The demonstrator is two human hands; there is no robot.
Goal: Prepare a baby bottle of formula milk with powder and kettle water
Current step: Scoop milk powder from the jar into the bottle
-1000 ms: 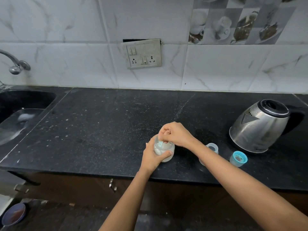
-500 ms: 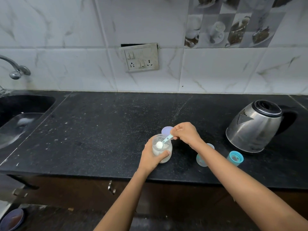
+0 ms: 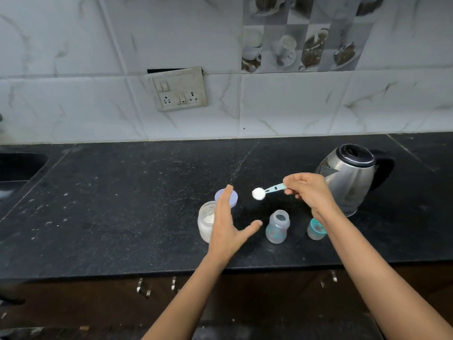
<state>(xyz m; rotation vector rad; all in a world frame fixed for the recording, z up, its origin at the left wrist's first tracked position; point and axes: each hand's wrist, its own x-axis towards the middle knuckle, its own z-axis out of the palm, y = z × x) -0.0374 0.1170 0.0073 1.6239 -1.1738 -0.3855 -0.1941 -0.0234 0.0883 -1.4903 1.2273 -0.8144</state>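
Lifted clear of the powder jar (image 3: 205, 224), the heaped scoop (image 3: 259, 193) now hangs pinched in the right hand (image 3: 309, 192), handle running rightward. Released, the left hand (image 3: 229, 225) is spread beside the jar. On the counter (image 3: 122, 204) the open baby bottle (image 3: 277, 225) stands nearer and slightly right of the scoop bowl, nearer the right hand, kettle (image 3: 350, 175) farther right.

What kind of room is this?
Most likely a home kitchen: a black stone countertop under white marble-look wall tiles, a steel electric kettle, and a sink basin at the left edge.
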